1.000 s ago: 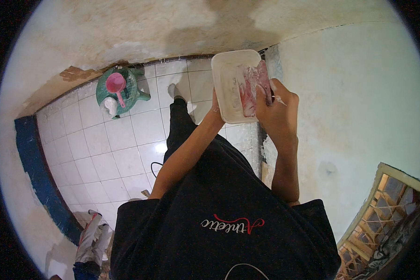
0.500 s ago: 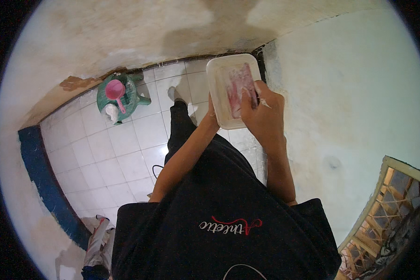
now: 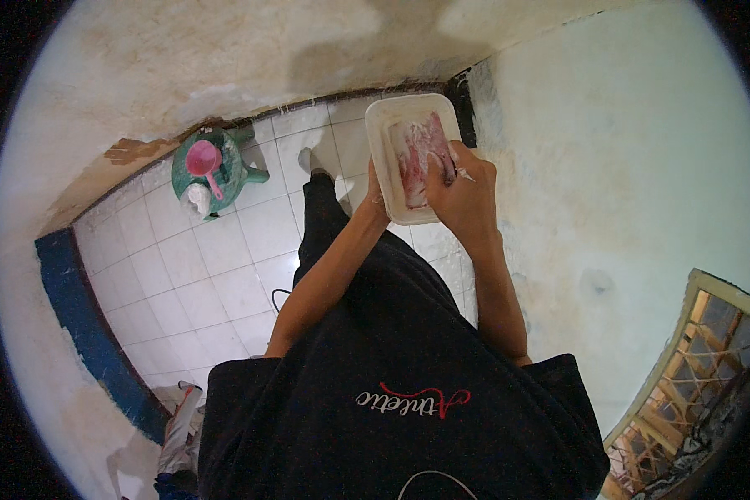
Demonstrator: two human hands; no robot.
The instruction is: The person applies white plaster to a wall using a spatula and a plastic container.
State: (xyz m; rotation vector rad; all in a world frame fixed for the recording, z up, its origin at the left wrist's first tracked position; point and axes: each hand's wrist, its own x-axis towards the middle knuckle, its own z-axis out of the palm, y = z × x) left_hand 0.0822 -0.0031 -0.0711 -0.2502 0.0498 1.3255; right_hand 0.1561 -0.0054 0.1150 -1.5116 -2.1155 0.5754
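My left hand (image 3: 377, 198) supports a pale rectangular plastic tub (image 3: 376, 137) from its left side, the fingers mostly hidden under and behind it. Over the tub's right edge, my right hand (image 3: 468, 190) is closed around a flat red scraper (image 3: 413, 167). White paste is smeared over the scraper's face, and some sticks to my right hand by the knuckles. The scraper lies inside the tub, its far end near the upper right corner. Both hands are held out in front of my body, above the tiled floor.
A green plastic stool (image 3: 243, 173) stands by the far wall, with a pink dipper (image 3: 202, 158) and a crumpled white bag (image 3: 196, 200) on it. A pale wall (image 3: 608, 183) rises close on my right, with a lattice window (image 3: 683, 367) lower down. A blue-painted strip (image 3: 92, 325) edges the left side.
The tub and both hands have shifted slightly left and up in view. The scraper has moved a little within the tub, and its face shows more white paste.
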